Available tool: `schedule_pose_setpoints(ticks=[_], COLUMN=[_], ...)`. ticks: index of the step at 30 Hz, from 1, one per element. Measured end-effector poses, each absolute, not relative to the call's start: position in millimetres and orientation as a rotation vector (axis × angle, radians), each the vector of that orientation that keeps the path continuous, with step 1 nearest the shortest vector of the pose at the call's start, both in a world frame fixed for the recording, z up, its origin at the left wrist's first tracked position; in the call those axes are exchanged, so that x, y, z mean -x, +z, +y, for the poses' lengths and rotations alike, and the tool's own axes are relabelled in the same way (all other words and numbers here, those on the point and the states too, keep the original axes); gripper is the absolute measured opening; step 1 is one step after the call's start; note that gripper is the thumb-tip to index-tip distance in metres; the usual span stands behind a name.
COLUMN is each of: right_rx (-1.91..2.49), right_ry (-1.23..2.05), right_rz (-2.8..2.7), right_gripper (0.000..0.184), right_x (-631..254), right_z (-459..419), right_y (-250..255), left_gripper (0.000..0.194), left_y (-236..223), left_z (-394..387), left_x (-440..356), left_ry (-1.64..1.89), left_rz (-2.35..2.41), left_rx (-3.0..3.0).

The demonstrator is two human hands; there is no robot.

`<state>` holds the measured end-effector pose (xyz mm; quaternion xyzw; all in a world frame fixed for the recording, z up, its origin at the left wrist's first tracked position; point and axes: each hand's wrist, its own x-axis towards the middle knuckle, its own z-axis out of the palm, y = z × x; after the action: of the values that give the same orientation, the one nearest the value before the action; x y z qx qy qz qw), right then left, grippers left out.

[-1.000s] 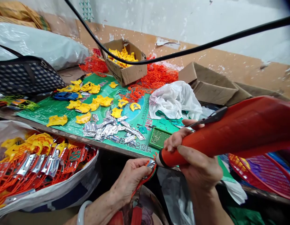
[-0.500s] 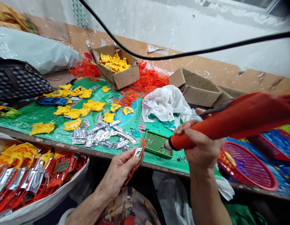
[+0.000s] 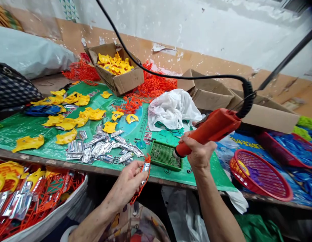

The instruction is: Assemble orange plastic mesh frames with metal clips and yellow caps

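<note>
My right hand [image 3: 200, 151] is wrapped round a red electric screwdriver [image 3: 208, 131], its tip angled down to the left over a green perforated screw tray [image 3: 166, 155]. Small screws seem to sit in the tray's holes. Near the table's front edge, my left hand [image 3: 129, 179] pinches an orange-red plastic frame [image 3: 140, 193] with a silver plate [image 3: 146, 167] on it. Just beyond that hand lies a heap of loose silver pieces [image 3: 100, 148]. Several yellow plastic parts [image 3: 66, 124] are scattered behind and left of the heap.
A cardboard box [image 3: 128, 80] of yellow parts stands at the back beside orange-red frames [image 3: 158, 85]. A white plastic bag [image 3: 173, 107] lies behind the tray. A red basket [image 3: 262, 174] is at the right, a full sack [image 3: 70, 208] at lower left. The screwdriver's black cable [image 3: 171, 76] hangs across.
The screwdriver has swung round and now appears smaller, with its rear end and cable showing; its tip stays over the tray. The view has shifted a little to the right.
</note>
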<state>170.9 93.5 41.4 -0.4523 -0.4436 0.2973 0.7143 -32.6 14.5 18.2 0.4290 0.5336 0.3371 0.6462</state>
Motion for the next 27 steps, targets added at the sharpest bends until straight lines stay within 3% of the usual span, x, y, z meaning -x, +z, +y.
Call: schedule_pose_setpoints(ticks=[17,27], right_rx=[1.04,1.069], right_ry=[0.656,0.645], right_rz=[-1.026,-1.028], right_gripper=[0.017,0.016], right_x=[-167,-166], right_z=[93,94], right_y=[36,39], left_gripper=[0.034,0.015], left_y=[23,35], left_z=[21,37], left_x=[41,50], left_ry=[0.612,0.449], left_rz=[1.218,1.213], left_rx=[-1.151,-1.398])
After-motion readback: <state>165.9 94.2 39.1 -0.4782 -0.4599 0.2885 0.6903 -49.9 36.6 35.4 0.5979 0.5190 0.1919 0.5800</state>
